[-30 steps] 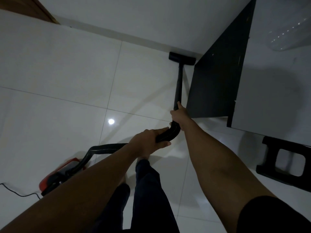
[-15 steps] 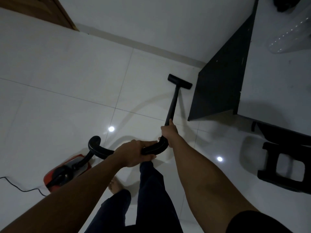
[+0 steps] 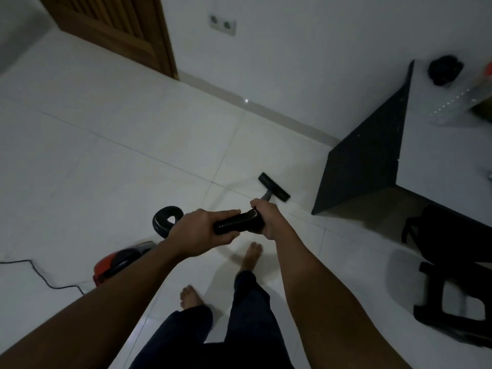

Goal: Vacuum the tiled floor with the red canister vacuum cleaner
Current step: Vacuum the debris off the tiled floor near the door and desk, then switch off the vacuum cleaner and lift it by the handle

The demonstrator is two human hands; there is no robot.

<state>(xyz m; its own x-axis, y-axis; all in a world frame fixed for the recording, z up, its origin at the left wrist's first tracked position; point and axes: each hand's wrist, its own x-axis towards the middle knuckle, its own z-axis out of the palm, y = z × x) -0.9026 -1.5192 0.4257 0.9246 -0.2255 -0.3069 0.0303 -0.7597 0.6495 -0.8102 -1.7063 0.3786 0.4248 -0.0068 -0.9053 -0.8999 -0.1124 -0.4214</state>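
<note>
The red canister vacuum (image 3: 117,265) sits on the white tiled floor (image 3: 106,169) at lower left, partly hidden behind my left forearm. Its black ribbed hose (image 3: 237,222) loops up from the canister and runs across between my hands. My left hand (image 3: 202,233) grips the hose from above. My right hand (image 3: 266,217) grips the hose where it meets the wand. The black floor nozzle (image 3: 274,186) rests on the tiles just beyond my right hand, close to the dark desk panel.
A dark desk side panel (image 3: 367,161) and grey desktop (image 3: 447,150) stand at right, with a black stool (image 3: 452,275) below. A power cord (image 3: 40,275) trails left from the canister. A wooden door (image 3: 119,30) and wall sockets (image 3: 222,24) are at the back. My bare feet (image 3: 251,255) stand on the tiles.
The nozzle has been pulled back from the wall corner toward me. Both hands drew in with the hose, and the view has tilted up to show the door and sockets.
</note>
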